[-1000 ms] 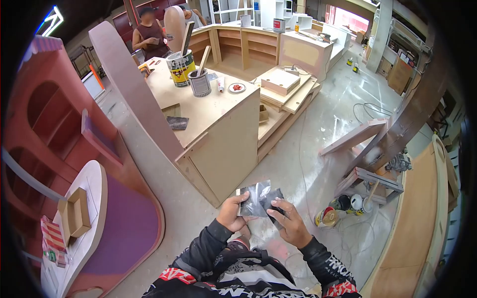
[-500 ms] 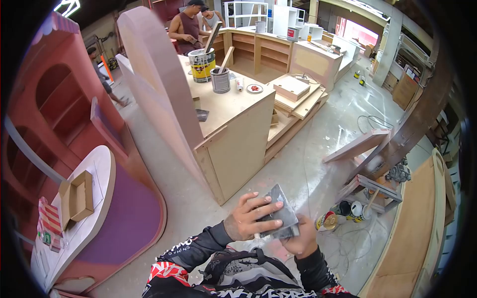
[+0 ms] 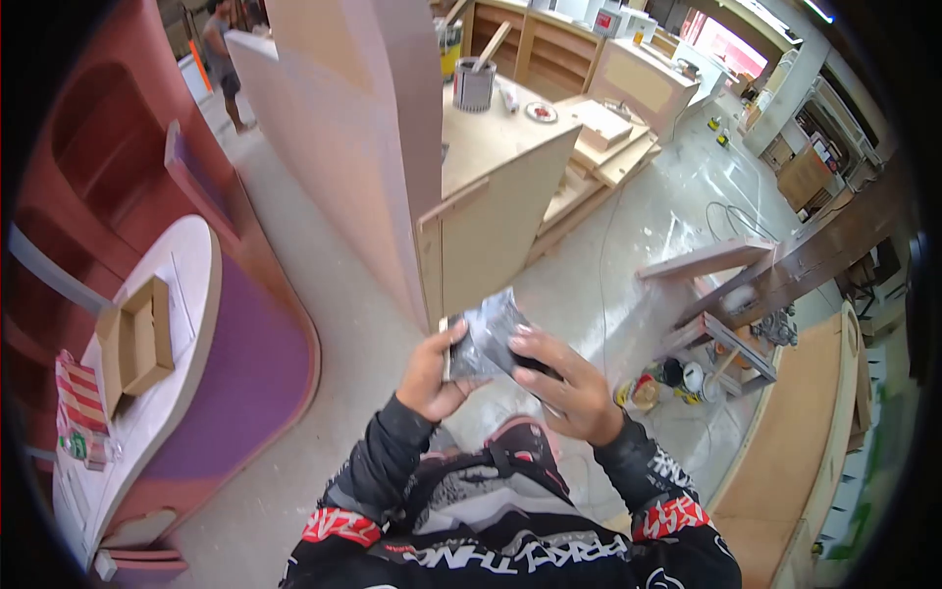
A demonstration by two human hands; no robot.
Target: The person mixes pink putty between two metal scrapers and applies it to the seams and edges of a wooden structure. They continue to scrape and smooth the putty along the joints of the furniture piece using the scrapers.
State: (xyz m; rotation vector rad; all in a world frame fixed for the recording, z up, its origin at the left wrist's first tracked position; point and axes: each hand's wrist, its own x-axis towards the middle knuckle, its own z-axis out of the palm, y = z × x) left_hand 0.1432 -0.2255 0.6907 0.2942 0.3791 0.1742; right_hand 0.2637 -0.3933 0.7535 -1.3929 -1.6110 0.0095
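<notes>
In front of my body I hold a dusty grey sheet of sandpaper (image 3: 485, 339), which seems to be folded around a flat block. My left hand (image 3: 432, 375) is closed on its left edge, thumb on top. The fingers of my right hand (image 3: 577, 391) are bent over its right side, gripping it there. Both hands hide part of the piece, and its underside does not show. Beyond it stands the wooden counter (image 3: 491, 245), apart from my hands.
A paint can with a stick (image 3: 474, 86) and a small plate (image 3: 541, 113) stand on the counter. Left is a purple-sided curved counter (image 3: 257, 383) with an open cardboard box (image 3: 142, 344). Cans (image 3: 648, 388) and a wooden stand (image 3: 731, 344) are right. Another person (image 3: 222, 59) is at back left.
The sandpaper has moved left and up and turned over in my hands. My left hand went from lying across it to gripping its left edge; my right fingers now lie over it. The view shifted.
</notes>
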